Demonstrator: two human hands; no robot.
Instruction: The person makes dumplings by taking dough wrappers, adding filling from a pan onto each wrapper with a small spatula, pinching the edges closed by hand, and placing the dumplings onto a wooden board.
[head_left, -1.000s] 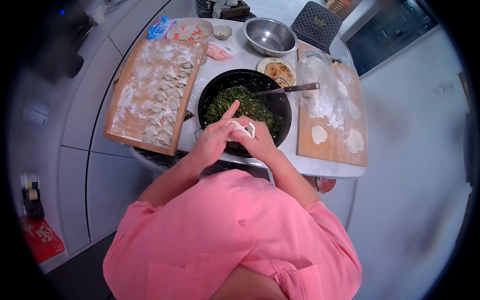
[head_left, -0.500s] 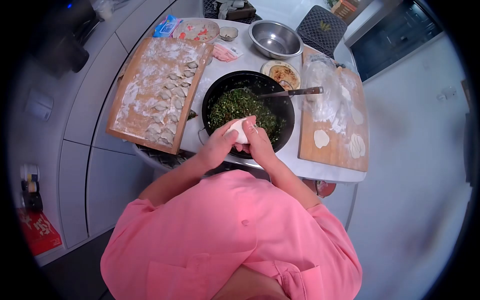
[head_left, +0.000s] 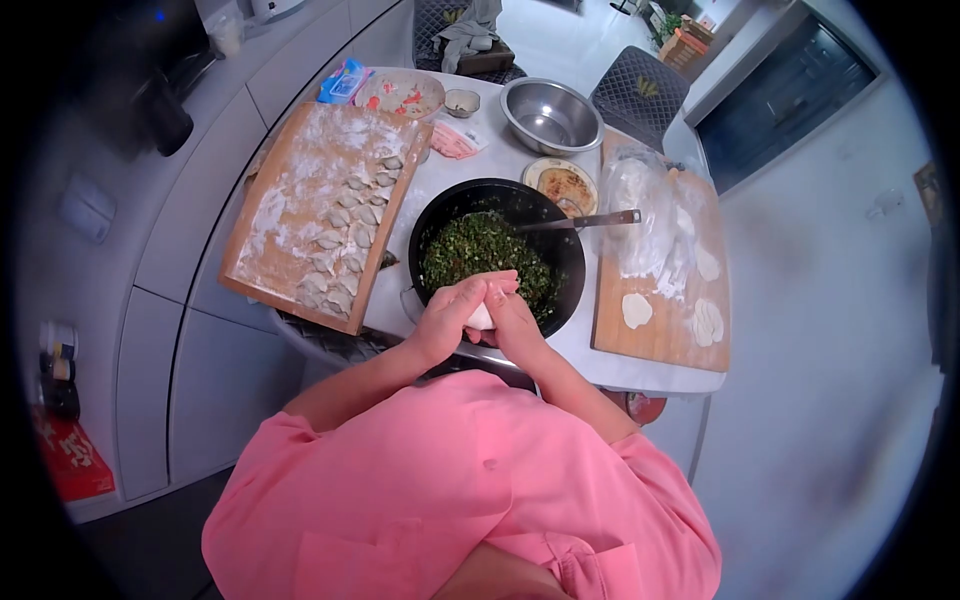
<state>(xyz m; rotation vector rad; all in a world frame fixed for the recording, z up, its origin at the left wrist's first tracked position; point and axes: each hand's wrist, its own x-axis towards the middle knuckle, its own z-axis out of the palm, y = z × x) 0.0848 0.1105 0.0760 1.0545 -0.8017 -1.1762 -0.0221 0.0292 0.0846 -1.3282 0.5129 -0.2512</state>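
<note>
Cupping a piece of white dough [head_left: 481, 319] above the near side of the black pot [head_left: 570, 268], the person's two hands meet around it; the left hand [head_left: 446, 318] is curled partly closed on one side of the dough, the right hand [head_left: 514, 326] likewise on the other; the grip probably keeps the soft piece together, and its spot over the pot would catch any green filling [head_left: 480, 248] that drops; whether filling is inside the dough cannot be told. Left of the pot, a floured board [head_left: 290, 150] carries shaped dumplings [head_left: 362, 235] along its pot-facing side, likely for a short reach, with flour perhaps against sticking; right of the pot, another board [head_left: 615, 345] bears flat dough rounds [head_left: 637, 310]; a utensil's handle [head_left: 605, 219] juts past the pot's right rim, seemingly clear of both hands.
</note>
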